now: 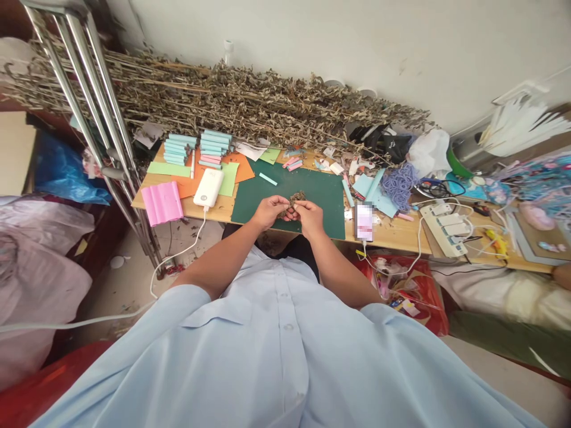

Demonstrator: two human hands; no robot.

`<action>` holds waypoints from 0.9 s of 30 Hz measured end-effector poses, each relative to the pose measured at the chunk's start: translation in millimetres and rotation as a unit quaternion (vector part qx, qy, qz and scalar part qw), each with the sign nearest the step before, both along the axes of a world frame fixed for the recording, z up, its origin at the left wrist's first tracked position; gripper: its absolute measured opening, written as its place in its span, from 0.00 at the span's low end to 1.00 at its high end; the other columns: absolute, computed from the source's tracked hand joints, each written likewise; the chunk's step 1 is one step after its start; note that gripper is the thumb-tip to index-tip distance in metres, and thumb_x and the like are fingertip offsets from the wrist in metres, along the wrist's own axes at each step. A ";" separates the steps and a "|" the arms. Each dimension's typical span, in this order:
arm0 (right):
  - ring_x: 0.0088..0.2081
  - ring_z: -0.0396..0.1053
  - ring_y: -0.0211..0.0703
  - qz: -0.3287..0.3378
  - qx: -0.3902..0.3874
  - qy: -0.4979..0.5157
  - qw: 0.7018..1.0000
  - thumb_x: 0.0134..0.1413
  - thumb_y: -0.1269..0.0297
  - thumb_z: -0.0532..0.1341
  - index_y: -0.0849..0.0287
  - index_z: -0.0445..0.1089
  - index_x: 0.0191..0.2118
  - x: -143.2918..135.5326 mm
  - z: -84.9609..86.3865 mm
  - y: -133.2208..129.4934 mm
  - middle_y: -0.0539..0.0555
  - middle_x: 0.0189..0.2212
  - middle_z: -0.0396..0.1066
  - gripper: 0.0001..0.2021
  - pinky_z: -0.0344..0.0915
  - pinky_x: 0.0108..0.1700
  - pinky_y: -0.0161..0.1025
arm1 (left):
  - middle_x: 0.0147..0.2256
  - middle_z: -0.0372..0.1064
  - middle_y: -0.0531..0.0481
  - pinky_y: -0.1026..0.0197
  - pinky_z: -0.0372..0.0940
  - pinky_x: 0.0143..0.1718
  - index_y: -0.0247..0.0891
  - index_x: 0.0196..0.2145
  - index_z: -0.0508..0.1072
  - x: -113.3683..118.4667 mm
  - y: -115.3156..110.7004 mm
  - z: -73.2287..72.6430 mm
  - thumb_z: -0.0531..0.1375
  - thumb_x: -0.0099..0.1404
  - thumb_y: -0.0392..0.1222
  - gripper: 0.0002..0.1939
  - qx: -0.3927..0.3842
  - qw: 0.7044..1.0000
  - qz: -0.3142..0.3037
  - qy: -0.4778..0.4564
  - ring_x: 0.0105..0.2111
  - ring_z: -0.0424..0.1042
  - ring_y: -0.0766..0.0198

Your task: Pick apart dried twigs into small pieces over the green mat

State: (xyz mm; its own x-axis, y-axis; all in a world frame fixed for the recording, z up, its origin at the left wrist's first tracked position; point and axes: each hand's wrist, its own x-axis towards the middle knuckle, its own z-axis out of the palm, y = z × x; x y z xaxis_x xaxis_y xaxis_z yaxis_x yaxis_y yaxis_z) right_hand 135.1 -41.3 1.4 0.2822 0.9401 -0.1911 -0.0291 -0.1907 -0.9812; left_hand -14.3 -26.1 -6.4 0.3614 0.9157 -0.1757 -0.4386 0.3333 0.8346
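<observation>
My left hand (271, 213) and my right hand (309, 217) are close together over the front edge of a dark green mat (250, 199). Between them is a small clump of dried plant (297, 197), pinched by the fingers of both hands. One light blue paper roll (268, 179) lies on the mat behind my left hand. Pink rolls (293, 164) rest at the mat's back edge. A white power bank (209, 187) with a cable lies left of the mat, and a phone (364, 222) lies at its right.
Long dried stalks (250, 98) lie along the wall. Stacked blue rolls (216, 143) and pink paper (162, 203) are at the left, near metal crutches (89, 77). Purple yarn (399, 182) and a power strip (444, 229) are at the right. A red bag (423, 291) is below the table.
</observation>
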 end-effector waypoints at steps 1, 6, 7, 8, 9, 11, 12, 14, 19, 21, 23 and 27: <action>0.23 0.71 0.40 0.003 0.007 -0.017 1.000 0.44 0.55 0.69 0.57 0.78 0.35 0.5 0.4 -1.5 0.48 0.21 0.74 0.13 0.72 0.28 0.39 | 0.29 0.78 0.44 0.61 0.74 0.29 0.31 0.38 0.72 0.3 0.0 0.1 0.74 0.56 0.44 0.20 0.001 1.000 -0.001 0.006 0.27 0.80 0.60; 0.33 0.78 0.45 0.076 0.080 -0.137 0.984 0.53 0.54 0.66 0.55 0.81 0.41 5.6 2.3 -11.4 0.53 0.36 0.81 0.14 0.77 0.38 0.43 | 0.26 0.77 0.47 0.60 0.74 0.28 0.32 0.36 0.71 2.3 2.4 -5.6 0.76 0.53 0.49 0.23 0.013 1.000 0.013 0.007 0.25 0.79 0.60; 0.35 0.78 0.45 0.087 0.100 -0.154 0.979 0.53 0.54 0.66 0.54 0.81 0.41 6.2 2.4 -12.9 0.54 0.39 0.81 0.14 0.77 0.40 0.43 | 0.25 0.76 0.48 0.60 0.75 0.28 0.32 0.35 0.71 2.6 3.0 -7.4 0.76 0.53 0.49 0.23 0.016 1.000 0.015 0.005 0.25 0.79 0.60; 0.36 0.78 0.46 0.093 0.118 -0.171 0.974 0.54 0.54 0.66 0.54 0.81 0.42 6.8 2.3 -13.8 0.54 0.40 0.81 0.13 0.77 0.42 0.44 | 0.25 0.75 0.49 0.60 0.75 0.28 0.32 0.35 0.71 2.7 3.5 -9.0 0.76 0.53 0.50 0.24 0.018 1.000 0.016 0.005 0.25 0.78 0.60; 0.37 0.78 0.46 0.096 0.132 -0.190 0.968 0.54 0.54 0.66 0.54 0.81 0.41 7.2 2.2 -14.3 0.54 0.41 0.81 0.13 0.77 0.44 0.44 | 0.25 0.75 0.49 0.60 0.75 0.28 0.33 0.36 0.71 2.8 3.9 -10.2 0.76 0.53 0.50 0.24 0.021 1.000 0.015 0.008 0.25 0.78 0.61; 0.39 0.78 0.46 0.100 0.156 -0.239 0.953 0.56 0.56 0.65 0.54 0.81 0.40 8.6 1.5 -13.8 0.54 0.40 0.81 0.11 0.76 0.47 0.45 | 0.25 0.75 0.49 0.60 0.75 0.28 0.33 0.36 0.71 2.9 4.1 -11.1 0.75 0.54 0.51 0.24 0.027 0.999 0.007 0.016 0.25 0.78 0.61; 0.40 0.78 0.47 0.102 0.167 -0.265 0.944 0.58 0.56 0.64 0.54 0.81 0.39 9.9 0.9 -12.8 0.55 0.39 0.81 0.10 0.75 0.48 0.45 | 0.26 0.75 0.48 0.61 0.74 0.28 0.33 0.36 0.71 2.9 4.0 -10.7 0.74 0.55 0.52 0.24 0.031 0.999 0.002 0.021 0.26 0.78 0.61; 0.40 0.78 0.48 0.091 0.185 -0.303 0.931 0.59 0.57 0.63 0.54 0.81 0.38 14.4 -1.3 -9.4 0.55 0.38 0.81 0.10 0.75 0.49 0.46 | 0.29 0.76 0.47 0.63 0.71 0.25 0.33 0.36 0.71 3.1 3.3 -8.7 0.73 0.57 0.54 0.23 0.038 0.999 -0.002 0.032 0.26 0.78 0.62; 0.39 0.77 0.50 -0.017 0.196 -0.337 0.921 0.60 0.59 0.62 0.58 0.81 0.40 32.0 -9.8 0.1 0.59 0.39 0.80 0.11 0.74 0.49 0.49 | 0.30 0.76 0.48 0.70 0.56 0.18 0.34 0.35 0.69 4.3 1.5 -3.5 0.69 0.62 0.55 0.21 0.039 0.997 0.023 0.069 0.21 0.71 0.70; 0.42 0.77 0.51 -0.020 0.203 -0.351 0.914 0.61 0.60 0.61 0.57 0.80 0.41 36.3 -12.4 1.1 0.59 0.41 0.80 0.11 0.74 0.50 0.49 | 0.32 0.75 0.48 0.70 0.55 0.19 0.35 0.36 0.69 4.2 1.6 -3.2 0.67 0.64 0.54 0.19 0.031 0.997 0.024 0.073 0.22 0.71 0.71; 0.46 0.77 0.51 0.002 0.218 -0.374 0.902 0.63 0.61 0.60 0.56 0.80 0.41 37.0 -14.5 0.5 0.59 0.42 0.80 0.11 0.73 0.52 0.48 | 0.33 0.75 0.48 0.70 0.55 0.20 0.35 0.38 0.69 3.7 2.2 -3.9 0.66 0.65 0.51 0.17 0.027 0.998 0.020 0.061 0.23 0.72 0.71; 0.46 0.76 0.48 0.065 0.203 -0.453 0.866 0.63 0.64 0.60 0.55 0.81 0.41 31.7 -20.1 0.3 0.58 0.43 0.78 0.10 0.72 0.51 0.43 | 0.36 0.75 0.48 0.68 0.58 0.23 0.35 0.42 0.69 2.8 4.5 -6.7 0.66 0.55 0.36 0.16 0.039 0.999 0.008 0.014 0.28 0.75 0.68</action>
